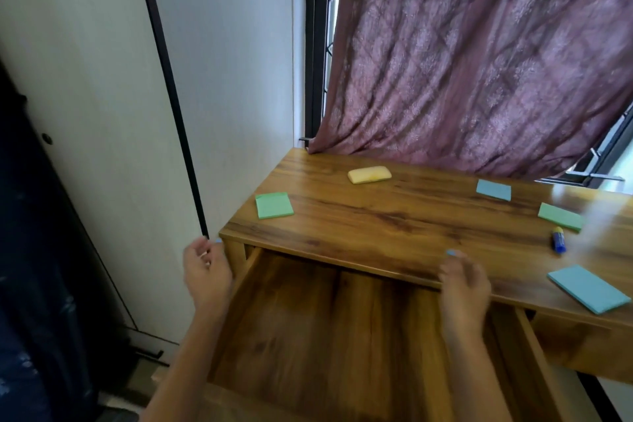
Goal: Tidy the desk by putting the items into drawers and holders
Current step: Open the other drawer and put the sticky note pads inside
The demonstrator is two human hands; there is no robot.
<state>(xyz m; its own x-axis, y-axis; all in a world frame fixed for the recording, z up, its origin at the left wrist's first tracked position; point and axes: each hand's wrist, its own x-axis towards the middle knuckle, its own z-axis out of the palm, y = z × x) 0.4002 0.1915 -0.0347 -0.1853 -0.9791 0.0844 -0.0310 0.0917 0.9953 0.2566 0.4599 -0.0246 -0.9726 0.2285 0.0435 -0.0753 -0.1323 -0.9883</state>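
The wooden desk (394, 216) carries a green sticky pad (274, 205) at the left, a yellow pad (369, 175) at the back, a blue pad (493, 189), another green pad (560, 217), a blue glue stick (558, 239) and a larger blue pad (588, 288) at the right. Below the desktop a wooden drawer (325, 336) stands pulled out, with nothing visible inside. My left hand (206, 272) hovers by the desk's left corner, fingers loosely curled, holding nothing. Over the drawer near the desktop's front edge is my right hand (464, 288), blurred, relaxed and holding nothing.
A purple patterned curtain (479, 55) hangs over the window behind the desk. A white wall with a black strip (171, 96) is close on the left. A second drawer front (575, 346) sits shut at the right.
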